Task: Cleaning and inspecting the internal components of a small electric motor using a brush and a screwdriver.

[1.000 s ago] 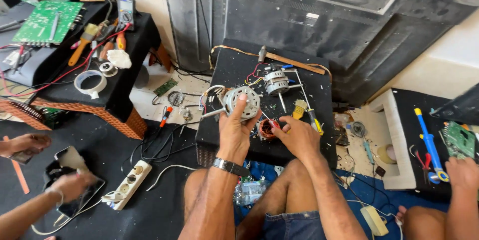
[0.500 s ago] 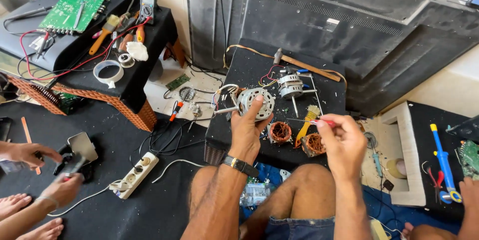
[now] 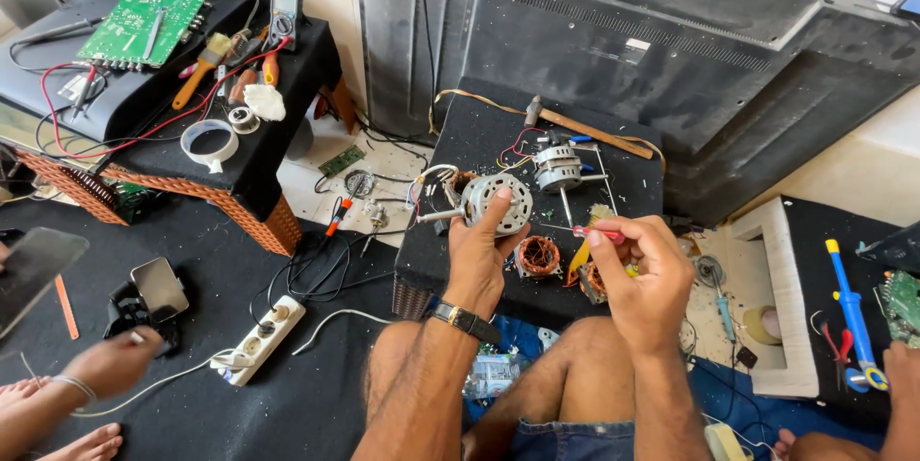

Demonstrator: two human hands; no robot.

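My left hand (image 3: 476,252) grips a round silver fan motor housing (image 3: 498,202) with a shaft sticking out to the left, resting on a low black-covered stand (image 3: 479,140). A black wristwatch (image 3: 465,320) is on that wrist. My right hand (image 3: 640,269) pinches a thin red-handled tool (image 3: 586,230) and is raised above the stand. A copper-wound coil (image 3: 538,256) lies between my hands. Another coil (image 3: 592,281) is half hidden behind my right hand. A second motor part with wires (image 3: 557,166) sits farther back.
A hammer (image 3: 580,126) lies at the stand's far edge. A dark panel (image 3: 671,49) leans on the wall. At left, a table (image 3: 268,149) carries circuit boards (image 3: 144,22), tape (image 3: 210,143) and tools. A power strip (image 3: 260,339) and another person's hand (image 3: 113,361) are lower left.
My right hand has lifted off the stand and come up holding the thin red tool. The view has shifted right and closer. The person at left moved their hands.
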